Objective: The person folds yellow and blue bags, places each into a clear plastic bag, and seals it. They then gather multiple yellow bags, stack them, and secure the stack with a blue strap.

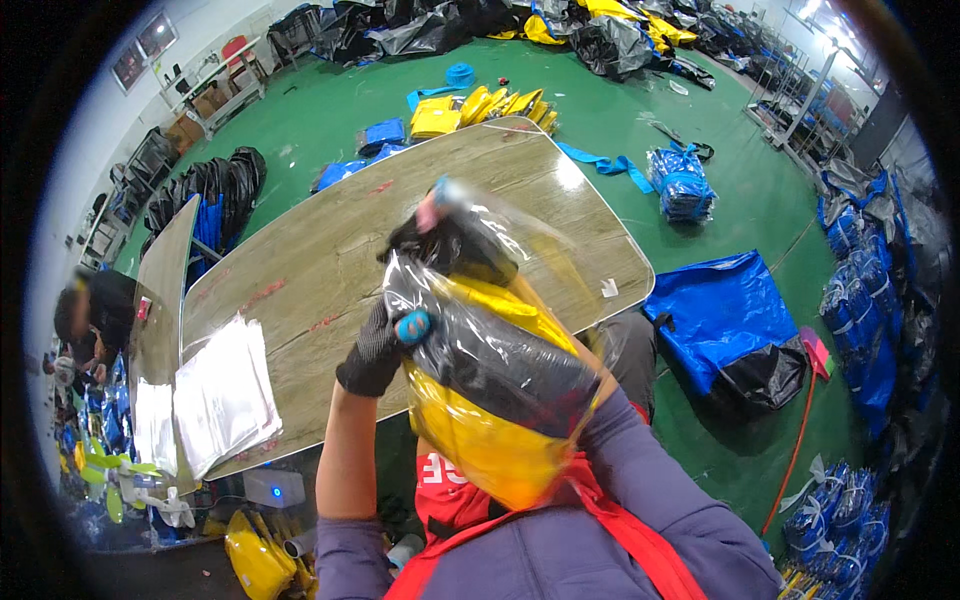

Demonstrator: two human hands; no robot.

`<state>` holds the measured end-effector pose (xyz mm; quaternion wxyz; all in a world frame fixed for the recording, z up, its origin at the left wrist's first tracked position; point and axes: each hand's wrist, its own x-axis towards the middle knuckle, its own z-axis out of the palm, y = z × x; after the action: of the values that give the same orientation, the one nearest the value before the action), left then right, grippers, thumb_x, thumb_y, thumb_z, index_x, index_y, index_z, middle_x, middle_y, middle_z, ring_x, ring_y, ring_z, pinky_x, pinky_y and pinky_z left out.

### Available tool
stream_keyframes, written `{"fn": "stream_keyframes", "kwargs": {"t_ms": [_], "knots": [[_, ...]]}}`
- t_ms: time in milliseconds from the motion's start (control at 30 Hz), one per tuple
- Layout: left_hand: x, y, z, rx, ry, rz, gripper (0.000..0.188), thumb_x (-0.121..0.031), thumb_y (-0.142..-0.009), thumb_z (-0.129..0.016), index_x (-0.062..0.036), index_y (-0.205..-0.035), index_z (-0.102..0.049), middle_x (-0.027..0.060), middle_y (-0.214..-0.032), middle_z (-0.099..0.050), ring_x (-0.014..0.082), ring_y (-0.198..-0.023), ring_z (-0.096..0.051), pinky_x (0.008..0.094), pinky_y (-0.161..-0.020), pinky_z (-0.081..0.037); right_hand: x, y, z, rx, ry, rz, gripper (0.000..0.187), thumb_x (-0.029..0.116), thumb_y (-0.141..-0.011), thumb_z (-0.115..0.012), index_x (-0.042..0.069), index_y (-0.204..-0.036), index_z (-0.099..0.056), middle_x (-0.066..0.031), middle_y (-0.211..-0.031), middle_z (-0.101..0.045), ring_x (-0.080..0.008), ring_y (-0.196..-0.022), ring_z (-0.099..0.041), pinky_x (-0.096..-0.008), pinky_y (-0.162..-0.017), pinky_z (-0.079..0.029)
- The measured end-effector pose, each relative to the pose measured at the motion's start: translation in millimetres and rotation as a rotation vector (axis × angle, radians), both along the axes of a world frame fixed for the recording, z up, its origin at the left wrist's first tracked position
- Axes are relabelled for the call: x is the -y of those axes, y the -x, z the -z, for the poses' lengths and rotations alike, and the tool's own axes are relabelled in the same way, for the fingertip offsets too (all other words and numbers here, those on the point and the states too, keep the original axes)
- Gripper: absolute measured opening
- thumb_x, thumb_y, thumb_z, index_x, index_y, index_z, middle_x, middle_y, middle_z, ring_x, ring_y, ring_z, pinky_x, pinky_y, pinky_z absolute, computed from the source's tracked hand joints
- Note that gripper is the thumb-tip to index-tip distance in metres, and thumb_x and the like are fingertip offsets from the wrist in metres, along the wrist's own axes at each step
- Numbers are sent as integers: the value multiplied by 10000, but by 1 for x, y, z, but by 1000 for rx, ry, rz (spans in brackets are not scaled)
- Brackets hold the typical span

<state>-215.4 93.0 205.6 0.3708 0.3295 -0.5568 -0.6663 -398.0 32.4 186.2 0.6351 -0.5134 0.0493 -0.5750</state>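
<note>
A clear plastic bag [430, 385] hangs tilted in front of my chest, above the near edge of the table. Inside it lies a folded yellow and black sheet item [500, 400]. My left hand [378, 345], in a dark knitted glove with a blue fingertip, is closed on the bag's left edge. My right hand [428, 235], also dark-gloved, is at the bag's upper end, closed around the plastic there. It is smeared by motion, and the bag covers much of my right forearm. Loose clear film spreads to the right of that hand.
A stack of clear bags [228, 395] lies on the wood-look table [330, 250]. Yellow packs [480, 108] and blue packs [380, 135] sit beyond its far edge. A blue and black bag [725, 315] lies on the green floor at right. Another person [95, 310] is at far left.
</note>
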Motion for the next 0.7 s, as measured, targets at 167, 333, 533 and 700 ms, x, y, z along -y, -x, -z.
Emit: {"fn": "stream_keyframes", "kwargs": {"t_ms": [167,333,533,700], "knots": [[-47,-42,46,-21,-179,-189,479,-359,-816,-645,-18,-1139,-556,56,-1039,-621,154,-989,-562,300,-915,-434,-68,35,32,235,-595,-374,719,603,-896,-407,8,-1295,-474,-179,-1246,-536,-281,-1145,-521,-402,-977,-422],[-52,-59,76,-77,-433,-382,365,-323,-899,-561,-36,-1125,-557,62,-1003,-625,142,-911,-573,280,-832,-452,-92,34,67,-736,-382,319,495,461,-918,-505,10,-1074,-635,-92,-849,-646,-165,-762,-584,-313,-724,-468],[-25,-83,94,260,-60,-533,315,-302,-925,-529,-27,-834,-653,41,-750,-631,110,-740,-557,256,-682,-437,-77,9,63,-719,-313,688,358,329,-943,-502,11,-813,-605,-86,-682,-610,-153,-653,-567,-313,-631,-450],[-5,-81,105,398,-57,-410,347,-348,-921,-535,-23,-868,-643,29,-773,-627,107,-696,-542,269,-654,-441,-58,22,90,-1022,-204,691,322,320,-892,-576,1,-877,-618,-86,-753,-659,-173,-670,-613,-341,-643,-478]]}}
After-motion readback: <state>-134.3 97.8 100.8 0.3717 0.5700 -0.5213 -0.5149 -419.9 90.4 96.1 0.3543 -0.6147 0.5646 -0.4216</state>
